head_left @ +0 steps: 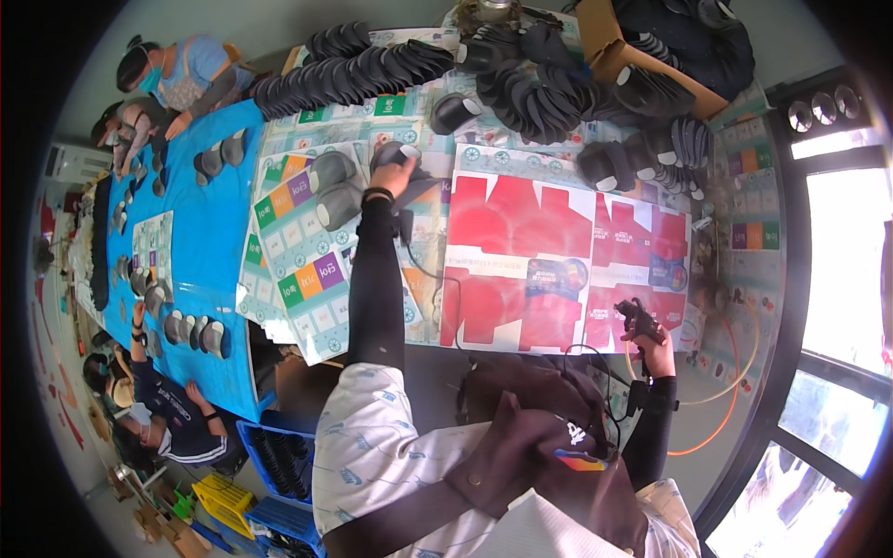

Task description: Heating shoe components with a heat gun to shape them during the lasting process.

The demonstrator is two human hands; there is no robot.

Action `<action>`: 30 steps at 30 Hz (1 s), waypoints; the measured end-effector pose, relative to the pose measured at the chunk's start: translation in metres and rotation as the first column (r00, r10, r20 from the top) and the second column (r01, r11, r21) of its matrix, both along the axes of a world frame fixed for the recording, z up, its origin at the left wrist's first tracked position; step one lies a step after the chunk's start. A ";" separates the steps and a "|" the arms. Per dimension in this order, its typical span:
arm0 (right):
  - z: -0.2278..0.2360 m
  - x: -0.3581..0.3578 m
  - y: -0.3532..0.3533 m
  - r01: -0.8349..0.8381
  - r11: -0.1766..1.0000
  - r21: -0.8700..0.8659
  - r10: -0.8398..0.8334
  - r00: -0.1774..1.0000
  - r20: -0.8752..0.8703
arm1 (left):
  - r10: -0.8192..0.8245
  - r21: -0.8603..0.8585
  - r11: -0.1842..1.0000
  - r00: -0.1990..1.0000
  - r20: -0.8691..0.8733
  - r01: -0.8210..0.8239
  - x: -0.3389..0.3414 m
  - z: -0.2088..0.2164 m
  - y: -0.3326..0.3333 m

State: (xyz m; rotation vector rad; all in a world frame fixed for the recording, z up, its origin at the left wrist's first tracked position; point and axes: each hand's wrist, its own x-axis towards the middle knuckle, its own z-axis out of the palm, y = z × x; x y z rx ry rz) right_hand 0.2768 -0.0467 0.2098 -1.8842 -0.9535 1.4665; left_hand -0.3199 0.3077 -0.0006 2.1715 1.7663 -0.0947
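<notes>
Beyond the near edge of the paper-covered worktable (419, 307), toward its middle, my left hand (394, 177) was closed on a dark grey, curved, cup-shaped piece (384, 152). It sat under my fingers and jutted past them on the far side; whether it rested on the table I could not tell. Just left of it, two paler grey curved pieces (332, 170) lay on slanted sheets printed with coloured squares (307, 279), which reached down toward the left near corner. A single dark piece with a pale end (454, 113) lay farther off to the right of my grip, and a long row of overlapping dark pieces (353, 82) followed the far edge.

At the near edge, toward the right corner, my right hand (656, 349) was wrapped around a black gun-shaped tool (638, 318), well apart from the left. Between my hands, a red-and-white printed sheet (484, 307) spread flat to the near edge and gave the widest room for moving. Grouped dark pieces (600, 167) bounded that room beyond, toward the right edge; a blue-covered table (205, 242) adjoined on the left.
</notes>
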 end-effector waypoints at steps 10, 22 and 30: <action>0.006 0.024 -0.035 0.200 0.980 -0.002 -0.200 0.978 0.066 | 0.286 0.729 0.629 0.953 0.105 -0.269 0.103 0.080 -0.041; -0.001 0.020 -0.024 0.090 0.996 -0.013 -0.089 0.995 0.041 | 0.029 0.420 0.908 0.997 -0.077 0.006 0.110 0.064 -0.103; -0.017 0.016 -0.016 0.039 0.999 -0.019 -0.038 0.998 0.040 | -0.109 0.608 0.794 0.984 0.143 0.000 0.136 0.076 -0.152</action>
